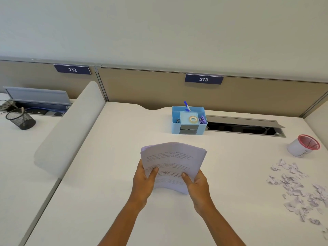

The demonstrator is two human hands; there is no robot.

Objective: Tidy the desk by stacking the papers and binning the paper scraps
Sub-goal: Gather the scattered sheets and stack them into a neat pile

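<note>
White papers [173, 162] are pinched at their near edge by both hands, left [142, 181] and right [197, 183], long axis pointing away above the counter [115, 157].

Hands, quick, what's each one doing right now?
Left hand: grips the left edge of the paper stack.
Right hand: grips the stack's right edge.
</note>
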